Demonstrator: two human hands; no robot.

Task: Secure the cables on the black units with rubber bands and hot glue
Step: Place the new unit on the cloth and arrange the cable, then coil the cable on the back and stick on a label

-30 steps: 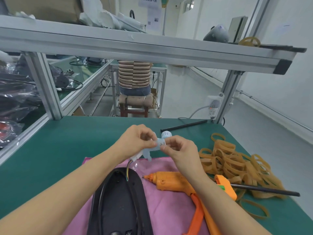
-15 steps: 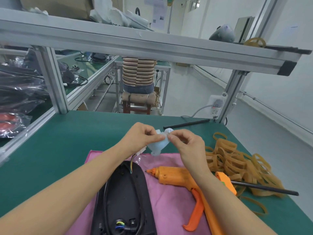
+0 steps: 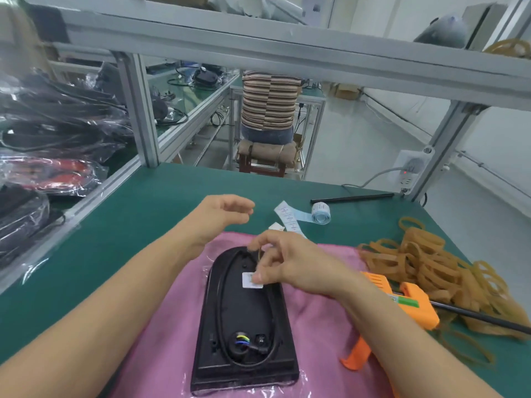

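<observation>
**Operator:** On the pink cloth [image 3: 316, 326] in the middle of the table [image 3: 129, 225] lies the black unit [image 3: 244, 317], back upward; its cable [image 3: 221, 297] runs in a loop round the recess, coloured wire ends showing near my edge. No rubber band sits on it that I can see, and no glue; by my judgement the securing proper is not yet begun.

**Observer:** What are the hands at, then?

**Operator:** My right hand [image 3: 290, 265] is over the far half of the unit; its fingers [image 3: 258, 275] pinch a small white label [image 3: 250, 280] that lies flat against the black back, so I take this for a labelling step. My left hand [image 3: 221, 216] hangs above the table beyond the unit, its fingers loosely curled and grasping nothing.

**Observer:** And the supplies?

**Operator:** All to the right; the orange glue gun [image 3: 402, 300] rests just beside my right wrist, partly on the cloth; the heap of rubber bands [image 3: 431, 262] lies past it; the label roll [image 3: 319, 214] sits farther back, apart from both hands.

**Observer:** So what remains?

**Operator:** Nearly everything, I reckon; banding the cable, then gluing it.
</observation>
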